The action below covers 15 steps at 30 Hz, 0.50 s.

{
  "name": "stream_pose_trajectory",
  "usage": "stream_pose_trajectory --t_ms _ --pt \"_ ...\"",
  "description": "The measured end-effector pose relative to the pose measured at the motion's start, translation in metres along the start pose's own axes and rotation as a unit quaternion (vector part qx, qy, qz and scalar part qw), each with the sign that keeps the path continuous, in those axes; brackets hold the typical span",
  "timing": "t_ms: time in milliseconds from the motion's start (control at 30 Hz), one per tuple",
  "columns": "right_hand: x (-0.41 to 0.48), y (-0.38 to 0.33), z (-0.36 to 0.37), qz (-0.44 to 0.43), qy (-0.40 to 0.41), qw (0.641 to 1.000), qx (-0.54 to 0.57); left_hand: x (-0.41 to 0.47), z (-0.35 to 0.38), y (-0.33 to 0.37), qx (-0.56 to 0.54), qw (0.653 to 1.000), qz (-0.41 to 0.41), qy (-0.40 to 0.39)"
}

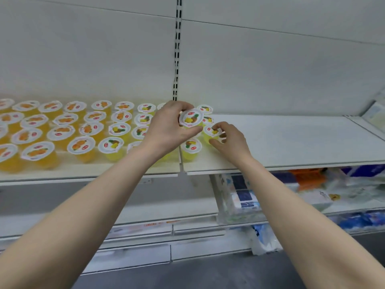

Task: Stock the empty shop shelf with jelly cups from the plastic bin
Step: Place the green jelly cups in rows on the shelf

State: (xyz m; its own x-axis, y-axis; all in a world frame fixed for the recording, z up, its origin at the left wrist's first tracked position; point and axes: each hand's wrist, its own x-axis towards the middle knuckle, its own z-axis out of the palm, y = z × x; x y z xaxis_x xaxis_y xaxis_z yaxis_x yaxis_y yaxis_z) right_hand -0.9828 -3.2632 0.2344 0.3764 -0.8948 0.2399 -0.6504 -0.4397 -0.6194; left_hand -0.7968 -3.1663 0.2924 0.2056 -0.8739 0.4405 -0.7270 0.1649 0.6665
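Note:
Several rows of jelly cups with white fruit-printed lids cover the left part of the white shelf. My left hand grips a yellow pineapple jelly cup, held a little above the cups near the shelf's middle joint. Just to its right, my right hand pinches another pineapple jelly cup that stands on the shelf. Another pineapple cup stands in front of both hands. The plastic bin is out of view.
To the right of the cups the shelf board is bare up to a divider. A slotted upright runs up the back wall. The lower shelf holds wrapped packs and blue packets.

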Motion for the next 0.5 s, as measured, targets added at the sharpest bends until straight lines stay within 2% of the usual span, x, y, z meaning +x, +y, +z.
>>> stream_pose_trajectory --t_ms 133,267,500 --pt "0.000 0.013 -0.021 -0.056 -0.030 0.998 -0.027 -0.003 0.019 0.016 0.065 0.996 0.050 -0.023" --pt "0.004 0.023 -0.041 -0.077 -0.002 0.994 -0.074 -0.008 0.043 0.026 0.179 0.978 0.095 -0.052" --pt "0.007 0.032 -0.052 -0.113 0.017 0.990 -0.084 -0.021 0.074 0.020 0.320 0.940 0.084 -0.080"
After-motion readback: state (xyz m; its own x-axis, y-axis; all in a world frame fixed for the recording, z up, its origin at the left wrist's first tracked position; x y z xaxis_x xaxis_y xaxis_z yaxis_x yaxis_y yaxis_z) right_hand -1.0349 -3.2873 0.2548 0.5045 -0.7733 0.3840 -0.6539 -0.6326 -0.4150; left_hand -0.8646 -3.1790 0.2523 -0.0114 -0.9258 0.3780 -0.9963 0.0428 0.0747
